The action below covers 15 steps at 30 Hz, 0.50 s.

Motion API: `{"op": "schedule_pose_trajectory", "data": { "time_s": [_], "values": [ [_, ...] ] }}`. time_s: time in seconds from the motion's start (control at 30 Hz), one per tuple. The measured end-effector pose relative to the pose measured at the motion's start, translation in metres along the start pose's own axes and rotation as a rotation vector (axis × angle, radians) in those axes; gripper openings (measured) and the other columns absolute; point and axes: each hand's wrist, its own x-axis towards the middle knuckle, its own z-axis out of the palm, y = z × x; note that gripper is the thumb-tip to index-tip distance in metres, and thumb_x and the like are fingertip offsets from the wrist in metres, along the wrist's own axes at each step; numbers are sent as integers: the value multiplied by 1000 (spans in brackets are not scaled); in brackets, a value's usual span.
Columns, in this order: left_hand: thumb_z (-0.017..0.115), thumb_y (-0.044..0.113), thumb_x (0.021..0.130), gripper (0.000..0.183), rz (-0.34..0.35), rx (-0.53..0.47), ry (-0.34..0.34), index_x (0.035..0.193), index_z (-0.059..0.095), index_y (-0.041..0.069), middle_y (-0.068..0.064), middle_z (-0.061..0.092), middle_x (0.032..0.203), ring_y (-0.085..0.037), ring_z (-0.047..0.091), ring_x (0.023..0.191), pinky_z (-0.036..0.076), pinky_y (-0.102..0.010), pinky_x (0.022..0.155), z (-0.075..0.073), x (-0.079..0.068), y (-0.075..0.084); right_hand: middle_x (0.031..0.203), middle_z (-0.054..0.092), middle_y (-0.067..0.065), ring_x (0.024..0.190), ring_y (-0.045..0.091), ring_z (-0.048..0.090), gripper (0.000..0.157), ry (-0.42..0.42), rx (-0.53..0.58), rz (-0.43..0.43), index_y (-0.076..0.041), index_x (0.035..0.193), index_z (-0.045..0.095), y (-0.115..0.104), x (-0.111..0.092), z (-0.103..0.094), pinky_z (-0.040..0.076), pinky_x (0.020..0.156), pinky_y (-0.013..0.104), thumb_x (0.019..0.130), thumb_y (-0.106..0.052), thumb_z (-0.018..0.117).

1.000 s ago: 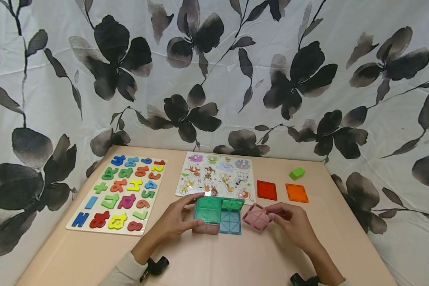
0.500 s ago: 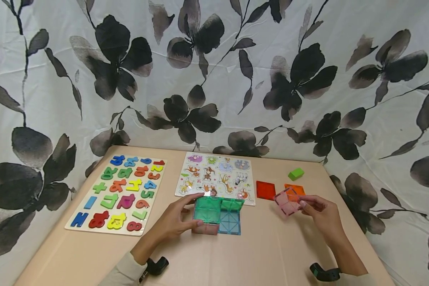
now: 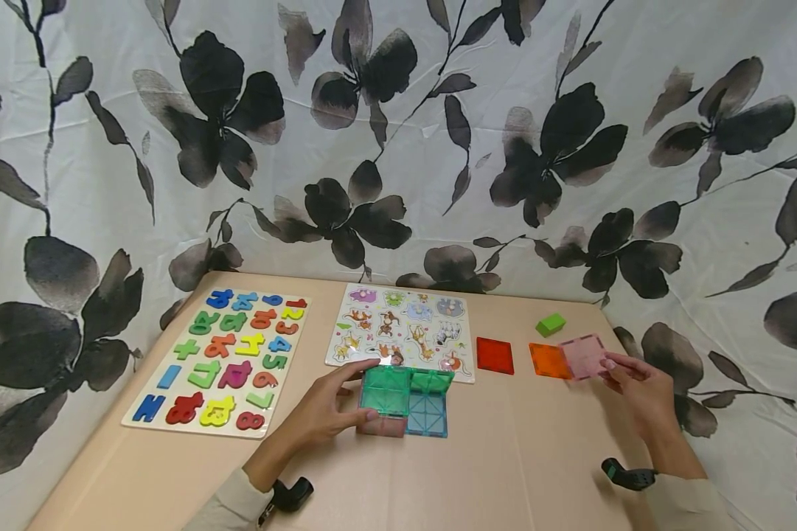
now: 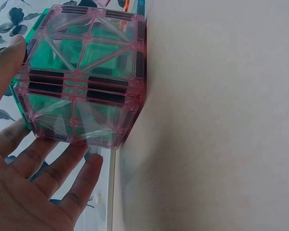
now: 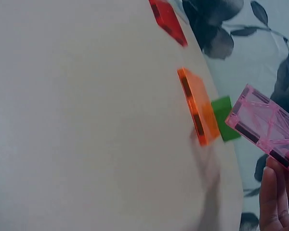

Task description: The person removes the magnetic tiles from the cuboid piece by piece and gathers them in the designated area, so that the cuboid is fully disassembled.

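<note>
My left hand grips the left side of a box-like build of magnetic tiles, thumb and fingers spread about it. The build shows green on top, pink walls and a blue tile at its right. Up close in the left wrist view, its clear pink wall faces the camera. Off to the right, my right hand pinches a single pink magnetic tile by its edge. That tile is raised beside the orange tile; the right wrist view shows it tilted.
A red tile lies between the build and the orange one. Behind stands a small green block. An animal puzzle board lies behind the build, and a letter-and-number board at the left. A floral cloth hangs behind the table.
My right hand has carried the pink tile rightward from beside the build, over the orange tile, to its right side. My left hand and the build have stayed put.
</note>
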Motion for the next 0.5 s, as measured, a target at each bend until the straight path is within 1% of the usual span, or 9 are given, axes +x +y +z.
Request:
{"op": "schedule_pose_trajectory", "data": {
  "time_s": [0.17, 0.33, 0.43, 0.5],
  "values": [
    [85, 32, 92, 77, 4, 2, 2, 158, 49, 20, -8, 54, 160, -35, 59, 141, 56, -58, 108, 0, 0, -1, 86, 77, -17, 77, 3, 76, 28, 64, 27, 93, -7, 130, 75, 5, 15, -14, 65, 72, 23, 103, -10, 68],
    [84, 33, 93, 75, 15, 4, 4, 158, 49, 19, -11, 54, 160, -38, 60, 140, 56, -59, 107, 1, 0, -1, 83, 78, -15, 74, 5, 76, 18, 86, 68, 151, -17, 111, 82, 11, 27, -26, 66, 71, 24, 103, -8, 69],
    [84, 32, 93, 74, 11, 10, 8, 158, 49, 19, -11, 55, 159, -38, 60, 139, 56, -59, 107, 2, 1, -1, 81, 77, -15, 72, 5, 75, 19, 90, 54, 199, -25, 97, 82, 15, 33, -31, 65, 70, 24, 102, -11, 70],
    [83, 32, 94, 74, 12, 16, 11, 158, 49, 19, -11, 55, 159, -38, 60, 139, 57, -59, 107, 3, 1, -2, 79, 76, -14, 71, 6, 75, 23, 92, 43, 229, -28, 90, 81, 17, 35, -34, 65, 69, 24, 102, -12, 70]
  ]
}}
